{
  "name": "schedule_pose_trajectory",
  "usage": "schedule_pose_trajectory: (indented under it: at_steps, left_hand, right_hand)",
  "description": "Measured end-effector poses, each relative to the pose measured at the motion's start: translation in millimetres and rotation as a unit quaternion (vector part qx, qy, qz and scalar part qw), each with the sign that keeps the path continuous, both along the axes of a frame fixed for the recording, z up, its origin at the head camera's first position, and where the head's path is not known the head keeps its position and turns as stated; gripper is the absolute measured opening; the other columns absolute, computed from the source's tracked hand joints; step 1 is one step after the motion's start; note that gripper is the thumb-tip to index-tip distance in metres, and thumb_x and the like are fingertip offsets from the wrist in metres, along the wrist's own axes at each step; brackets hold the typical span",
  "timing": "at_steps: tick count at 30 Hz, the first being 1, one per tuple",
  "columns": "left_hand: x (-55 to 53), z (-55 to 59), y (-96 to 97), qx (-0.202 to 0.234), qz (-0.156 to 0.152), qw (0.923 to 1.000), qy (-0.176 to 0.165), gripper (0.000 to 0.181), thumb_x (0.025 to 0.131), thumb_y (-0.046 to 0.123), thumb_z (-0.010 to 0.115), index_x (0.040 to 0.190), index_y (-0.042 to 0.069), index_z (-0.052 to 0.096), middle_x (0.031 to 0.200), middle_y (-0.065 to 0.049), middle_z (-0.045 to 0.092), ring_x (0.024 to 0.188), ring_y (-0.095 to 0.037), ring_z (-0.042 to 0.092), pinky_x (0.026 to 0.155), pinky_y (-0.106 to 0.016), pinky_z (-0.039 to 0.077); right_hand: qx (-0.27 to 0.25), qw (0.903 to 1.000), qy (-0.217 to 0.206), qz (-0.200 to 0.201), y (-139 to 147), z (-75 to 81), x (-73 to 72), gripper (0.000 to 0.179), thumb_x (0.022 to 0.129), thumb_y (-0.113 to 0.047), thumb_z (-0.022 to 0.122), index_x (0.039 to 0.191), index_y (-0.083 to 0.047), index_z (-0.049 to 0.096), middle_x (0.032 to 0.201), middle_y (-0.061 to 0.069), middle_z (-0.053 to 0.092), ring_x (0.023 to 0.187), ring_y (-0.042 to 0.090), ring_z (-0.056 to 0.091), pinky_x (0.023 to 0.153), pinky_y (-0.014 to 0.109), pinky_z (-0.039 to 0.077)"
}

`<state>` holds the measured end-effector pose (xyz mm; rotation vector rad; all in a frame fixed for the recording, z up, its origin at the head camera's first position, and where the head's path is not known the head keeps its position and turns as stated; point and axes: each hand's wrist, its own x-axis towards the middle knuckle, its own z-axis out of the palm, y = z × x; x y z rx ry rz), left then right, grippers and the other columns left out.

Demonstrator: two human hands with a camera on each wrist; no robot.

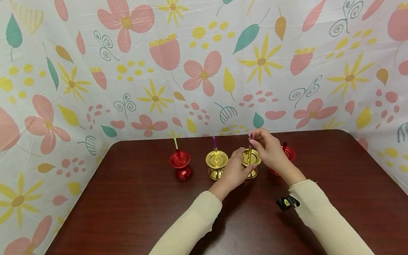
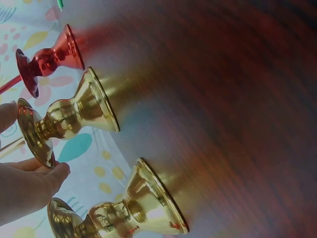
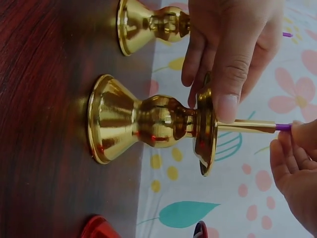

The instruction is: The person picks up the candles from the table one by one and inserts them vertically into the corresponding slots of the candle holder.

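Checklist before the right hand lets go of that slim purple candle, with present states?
1. Right hand pinching the slim purple candle: ok.
2. Candle lined up with the slender gold tube: ok.
3. Candle seated firmly: cannot tell.
4. Left hand at the dish of the shiny gold candle holder: ok.
5. Holder's base on the dark brown table: ok.
6. Rightmost shiny red candle holder untouched by right hand: cannot tell, partly hidden.

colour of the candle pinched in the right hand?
Purple. The candle shows best in the right wrist view, between the right hand and the gold candle holder.
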<state>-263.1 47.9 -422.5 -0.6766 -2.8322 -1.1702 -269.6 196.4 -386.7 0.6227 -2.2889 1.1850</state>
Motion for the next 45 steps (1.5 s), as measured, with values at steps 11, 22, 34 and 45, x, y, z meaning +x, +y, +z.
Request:
schedule_pose_trajectory:
  at_steps: [11, 22, 34, 45]
  left_hand:
    - [-2.2, -1.4, 1.5, -0.002, 0.001, 1.0, 0.008, 0.07, 0.094, 0.032, 0.064, 0.147, -0.002, 0.034, 0.15, -0.015, 0.037, 0.134, -0.024, 0.042, 0.106, -0.034, 0.038]
    - [-1.3, -3.1, 2.1, -0.001, 0.002, 0.9999, 0.013, 0.07, 0.093, 0.032, 0.065, 0.146, -0.002, 0.035, 0.149, -0.016, 0.038, 0.132, -0.024, 0.044, 0.105, -0.034, 0.039]
    - [-0.1, -2.8, -0.9, 0.004, 0.003, 0.9999, 0.012, 0.069, 0.093, 0.031, 0.065, 0.146, -0.002, 0.035, 0.148, -0.016, 0.039, 0.132, -0.024, 0.044, 0.105, -0.035, 0.039]
    - [-1.9, -2.4, -0.6, 0.002, 0.007, 0.9999, 0.011, 0.069, 0.093, 0.031, 0.065, 0.146, -0.002, 0.035, 0.148, -0.015, 0.039, 0.133, -0.025, 0.043, 0.107, -0.035, 0.038]
  right_hand:
    - [0.038, 0.9986, -0.014, -0.033, 3.2, -2.7, 0.5, 0.011, 0.09, 0.002, 0.063, 0.1, 0.0, 0.059, 0.095, 0.013, 0.062, 0.092, 0.024, 0.058, 0.079, 0.023, 0.049]
    - [0.004, 0.9995, 0.013, -0.029, 4.9, -13.8, -1.9, 0.011, 0.088, 0.002, 0.065, 0.098, -0.001, 0.06, 0.093, 0.011, 0.062, 0.087, 0.022, 0.057, 0.077, 0.009, 0.04]
    - [-0.004, 0.9992, 0.03, -0.026, 4.2, -21.8, -3.7, 0.014, 0.087, 0.004, 0.066, 0.098, -0.001, 0.059, 0.092, 0.01, 0.063, 0.086, 0.022, 0.059, 0.077, 0.009, 0.041]
    - [0.003, 0.9994, 0.011, -0.034, 2.8, -17.9, -1.3, 0.014, 0.087, 0.002, 0.066, 0.101, 0.001, 0.061, 0.095, 0.013, 0.066, 0.095, 0.024, 0.058, 0.082, 0.008, 0.038]
